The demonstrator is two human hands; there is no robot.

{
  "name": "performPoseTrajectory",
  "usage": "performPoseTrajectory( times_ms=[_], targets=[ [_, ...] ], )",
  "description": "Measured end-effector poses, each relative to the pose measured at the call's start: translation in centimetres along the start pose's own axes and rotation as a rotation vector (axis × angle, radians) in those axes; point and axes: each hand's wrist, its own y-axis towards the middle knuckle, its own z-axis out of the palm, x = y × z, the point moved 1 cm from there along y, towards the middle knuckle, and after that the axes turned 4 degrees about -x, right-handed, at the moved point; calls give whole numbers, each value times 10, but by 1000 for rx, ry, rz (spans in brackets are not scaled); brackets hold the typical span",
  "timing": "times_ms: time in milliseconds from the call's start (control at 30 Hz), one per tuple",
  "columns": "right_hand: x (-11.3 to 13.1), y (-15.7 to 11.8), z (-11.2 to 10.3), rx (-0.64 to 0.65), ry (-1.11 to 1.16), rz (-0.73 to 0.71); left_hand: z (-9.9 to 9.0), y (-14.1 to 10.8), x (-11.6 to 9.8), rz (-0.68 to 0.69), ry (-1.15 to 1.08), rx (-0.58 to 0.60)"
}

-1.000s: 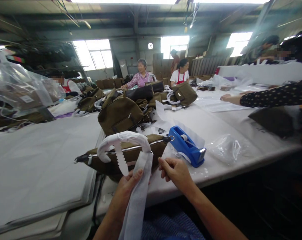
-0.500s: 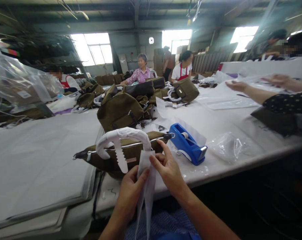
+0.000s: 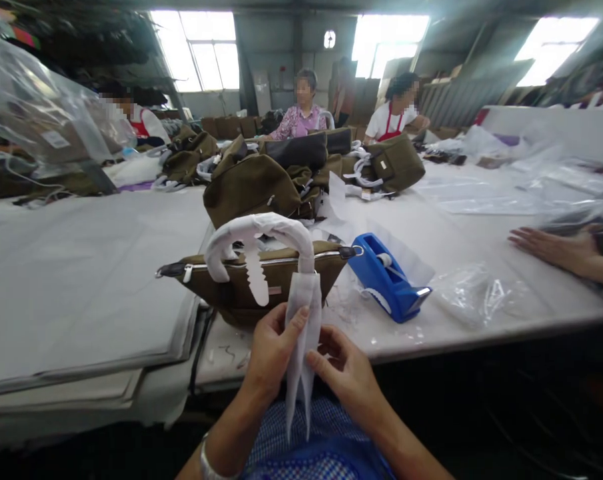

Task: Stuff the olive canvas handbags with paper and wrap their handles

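An olive bag [image 3: 241, 287] with a silver zip lies at the table's front edge. Its handle [image 3: 261, 227] arches up, wrapped in white paper, and a notched white strip [image 3: 257, 273] hangs from it. White tissue [image 3: 304, 300] surrounds the handle's right end and falls in two pointed tails. My left hand [image 3: 276, 347] pinches this tissue between thumb and fingers. Lower on its right side, my right hand [image 3: 346, 373] has its curled fingers and thumb closed at the tissue's edge. Right of the bag stands a blue tape dispenser [image 3: 388, 280].
Behind the bag lies a heap of olive bags [image 3: 254, 183]. White sheets [image 3: 81, 280] are stacked at left. Crumpled clear plastic [image 3: 474, 293] lies right of the dispenser. Another person's hand [image 3: 556, 247] rests on the table at right; several people are farther back.
The view has tilted down. My right hand has moved down from the handle's end to the lower tissue. The other person's hands at right have come down, one onto the table.
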Motion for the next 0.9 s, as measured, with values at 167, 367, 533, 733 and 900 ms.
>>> performPoseTrajectory(
  times_ms=[167,367,533,733,900],
  targets=[
    [-12,6,17,-188,-200,-98,8,-1,0,92,96,-64],
    [-11,-10,29,-91,-87,-178,8,0,2,194,284,-198],
    [-6,-17,28,8,78,-50,8,2,3,138,269,-181],
    [-12,-7,28,13,169,71,-6,-2,2,-5,56,10],
    [-8,-6,27,25,292,149,-30,-26,9,-125,14,59]
  ],
)
